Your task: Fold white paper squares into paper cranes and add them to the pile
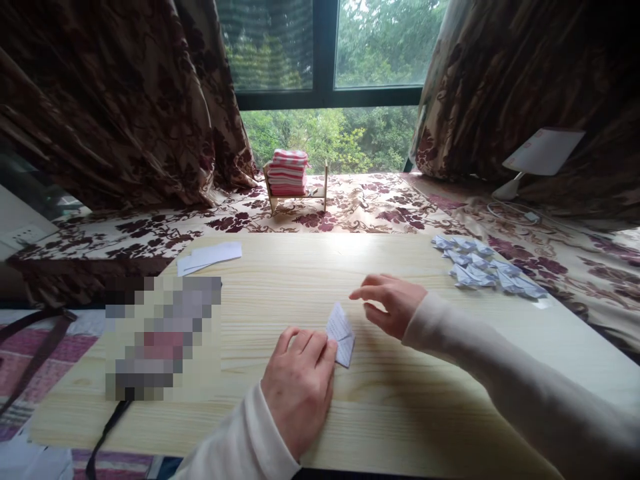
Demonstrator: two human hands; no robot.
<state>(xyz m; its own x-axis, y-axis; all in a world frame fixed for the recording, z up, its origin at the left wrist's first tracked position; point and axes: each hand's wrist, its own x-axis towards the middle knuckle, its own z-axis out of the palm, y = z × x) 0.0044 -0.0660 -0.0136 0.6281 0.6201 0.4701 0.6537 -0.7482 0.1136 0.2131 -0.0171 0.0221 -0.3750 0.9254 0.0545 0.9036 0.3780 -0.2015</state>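
A small folded piece of white paper (pixel 341 333) lies on the light wooden table (pixel 280 267) in front of me. My left hand (pixel 300 380) rests on the table with its fingers curled, their tips pressing the paper's left edge. My right hand (pixel 393 301) hovers just right of the paper, fingers loosely spread and holding nothing, index finger pointing left above the paper. Both arms wear cream sleeves.
A heap of several folded paper pieces (pixel 487 270) lies at the table's far right. White paper sheets (pixel 210 257) lie at the far left. A blurred patch (pixel 163 337) covers the table's left. Behind stand a small wooden rack with striped cloth (pixel 289 175), floral curtains and a window.
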